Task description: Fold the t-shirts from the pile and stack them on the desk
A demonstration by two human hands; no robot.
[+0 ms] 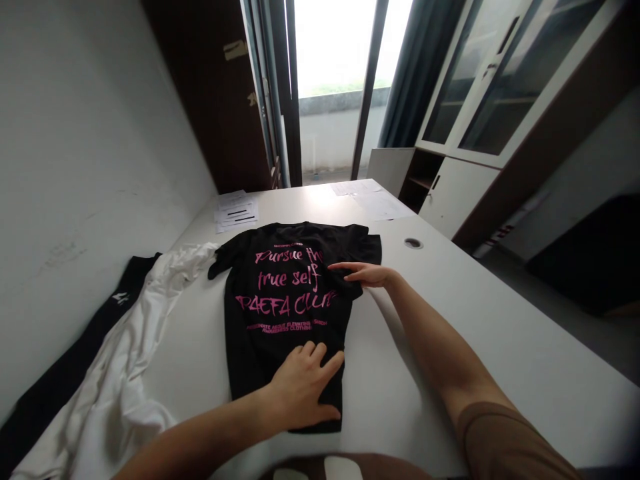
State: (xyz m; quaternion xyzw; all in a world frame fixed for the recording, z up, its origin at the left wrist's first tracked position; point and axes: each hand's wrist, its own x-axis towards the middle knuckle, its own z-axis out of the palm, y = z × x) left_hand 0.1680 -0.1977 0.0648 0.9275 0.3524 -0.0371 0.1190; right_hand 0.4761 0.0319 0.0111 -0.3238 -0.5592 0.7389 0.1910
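Note:
A black T-shirt (287, 347) with pink lettering lies on a white table, its collar toward the far end. Part of its right side is folded or bunched, covering the ends of some printed lines. My left hand (307, 383) rests on the lower part of the shirt, fingers spread, thumb near the hem. At the shirt's right side, by the sleeve, is my right hand (365, 275). Its visible fingers stretch left over the black fabric, and the others are partly hidden.
White cloth (120, 327) and a black garment (85, 360) lie along the left wall. Papers (237, 211) sit at the far left of the table (430, 293), and more sheets (383, 203) at the far right. A round cable hole (413, 244) is near the right edge. Cabinets stand beyond.

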